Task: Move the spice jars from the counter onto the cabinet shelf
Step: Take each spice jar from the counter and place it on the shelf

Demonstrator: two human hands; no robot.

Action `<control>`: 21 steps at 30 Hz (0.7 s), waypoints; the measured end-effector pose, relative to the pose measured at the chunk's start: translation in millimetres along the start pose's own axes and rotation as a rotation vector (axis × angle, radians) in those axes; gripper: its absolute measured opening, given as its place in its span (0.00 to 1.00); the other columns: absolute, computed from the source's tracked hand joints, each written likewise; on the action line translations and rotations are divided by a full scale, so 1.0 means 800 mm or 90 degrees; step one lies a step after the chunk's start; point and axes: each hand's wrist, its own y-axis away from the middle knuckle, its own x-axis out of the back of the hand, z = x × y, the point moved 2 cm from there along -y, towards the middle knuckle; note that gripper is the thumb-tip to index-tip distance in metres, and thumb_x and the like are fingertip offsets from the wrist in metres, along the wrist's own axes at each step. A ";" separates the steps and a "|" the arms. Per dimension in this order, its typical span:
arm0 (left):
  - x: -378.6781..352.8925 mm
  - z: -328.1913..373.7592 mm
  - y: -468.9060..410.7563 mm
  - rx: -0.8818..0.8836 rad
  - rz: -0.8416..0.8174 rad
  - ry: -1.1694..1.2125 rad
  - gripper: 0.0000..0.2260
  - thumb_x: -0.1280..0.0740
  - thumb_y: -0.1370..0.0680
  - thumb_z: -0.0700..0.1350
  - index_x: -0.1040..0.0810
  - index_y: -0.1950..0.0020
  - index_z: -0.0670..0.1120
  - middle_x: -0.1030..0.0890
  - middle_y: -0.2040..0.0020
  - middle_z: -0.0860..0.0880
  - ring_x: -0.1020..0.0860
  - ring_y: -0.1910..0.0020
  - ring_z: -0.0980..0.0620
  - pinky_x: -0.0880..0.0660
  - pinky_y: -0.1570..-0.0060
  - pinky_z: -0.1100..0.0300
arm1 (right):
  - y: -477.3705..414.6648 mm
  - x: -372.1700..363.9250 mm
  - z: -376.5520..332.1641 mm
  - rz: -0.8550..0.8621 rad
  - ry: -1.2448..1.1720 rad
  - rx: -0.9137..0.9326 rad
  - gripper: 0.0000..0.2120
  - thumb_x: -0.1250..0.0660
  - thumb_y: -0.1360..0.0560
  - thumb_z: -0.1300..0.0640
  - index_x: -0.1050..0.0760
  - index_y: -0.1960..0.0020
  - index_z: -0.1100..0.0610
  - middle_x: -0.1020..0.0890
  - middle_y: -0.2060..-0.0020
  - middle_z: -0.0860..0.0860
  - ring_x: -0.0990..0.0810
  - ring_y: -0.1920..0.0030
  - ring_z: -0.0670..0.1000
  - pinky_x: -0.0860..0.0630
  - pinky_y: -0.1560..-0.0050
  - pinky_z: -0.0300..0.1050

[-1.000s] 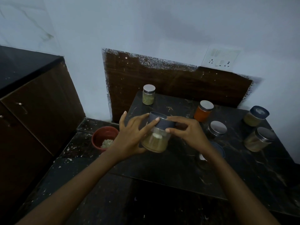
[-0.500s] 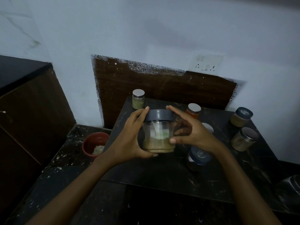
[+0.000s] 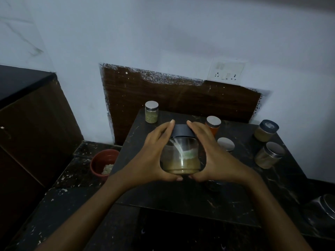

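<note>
A glass spice jar (image 3: 181, 154) with a dark lid and tan powder is held upright above the dark counter (image 3: 181, 194). My left hand (image 3: 150, 156) cups its left side and my right hand (image 3: 213, 158) its right side, thumbs under the base. On the counter behind stand a small green-spice jar (image 3: 151, 112), an orange-spice jar (image 3: 213, 126), a silver-lidded jar (image 3: 225, 144) and two tan-spice jars at the right (image 3: 265, 130) (image 3: 269, 155). Another jar (image 3: 213, 185) is mostly hidden under my right wrist.
A red bowl (image 3: 103, 163) with pale bits sits on the lower ledge to the left. A dark wooden cabinet (image 3: 32, 127) stands at far left. A wall socket (image 3: 226, 71) is above the brown back panel. A metal vessel (image 3: 322, 212) shows at the right edge.
The jar went from tilted to upright and rose a little. Both hands shifted from the lid to cupping its sides. The view has moved closer and up.
</note>
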 end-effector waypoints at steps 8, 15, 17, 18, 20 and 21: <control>0.003 0.008 0.004 0.015 0.038 0.104 0.55 0.22 0.41 0.54 0.54 0.24 0.52 0.48 0.29 0.61 0.46 0.31 0.71 0.40 0.39 0.79 | 0.015 0.011 0.008 -0.027 -0.034 -0.046 0.62 0.20 0.41 0.50 0.65 0.27 0.39 0.58 0.31 0.28 0.52 0.30 0.32 0.46 0.33 0.32; 0.001 0.018 0.002 0.017 -0.039 0.046 0.59 0.23 0.41 0.61 0.62 0.24 0.55 0.55 0.25 0.62 0.52 0.25 0.59 0.43 0.28 0.53 | 0.017 0.008 -0.007 -0.002 0.045 -0.028 0.57 0.20 0.41 0.52 0.57 0.26 0.43 0.47 0.36 0.33 0.43 0.34 0.38 0.40 0.38 0.32; 0.000 0.020 -0.001 0.009 -0.054 0.011 0.57 0.24 0.40 0.62 0.60 0.24 0.54 0.52 0.26 0.61 0.50 0.26 0.59 0.41 0.28 0.53 | 0.016 0.007 -0.011 0.006 0.062 -0.020 0.58 0.20 0.42 0.52 0.56 0.26 0.44 0.47 0.36 0.34 0.44 0.33 0.42 0.39 0.37 0.39; -0.001 0.020 -0.002 0.011 -0.055 0.013 0.57 0.23 0.40 0.61 0.58 0.23 0.54 0.50 0.26 0.60 0.47 0.27 0.58 0.39 0.29 0.52 | 0.017 0.006 -0.011 0.006 0.062 -0.020 0.58 0.20 0.42 0.51 0.56 0.26 0.44 0.47 0.35 0.34 0.44 0.33 0.43 0.39 0.37 0.40; -0.001 0.016 -0.003 0.016 -0.048 0.030 0.56 0.22 0.40 0.58 0.55 0.23 0.54 0.47 0.27 0.58 0.44 0.28 0.59 0.35 0.31 0.55 | 0.019 0.006 -0.010 -0.002 0.051 -0.024 0.59 0.20 0.42 0.50 0.58 0.26 0.42 0.49 0.35 0.32 0.46 0.32 0.42 0.40 0.35 0.41; 0.000 0.015 -0.002 0.016 -0.042 0.039 0.55 0.22 0.40 0.57 0.54 0.23 0.53 0.46 0.28 0.58 0.44 0.28 0.61 0.35 0.31 0.59 | 0.020 0.007 -0.009 -0.009 0.036 -0.029 0.60 0.20 0.42 0.50 0.60 0.26 0.41 0.51 0.34 0.31 0.47 0.31 0.42 0.41 0.34 0.42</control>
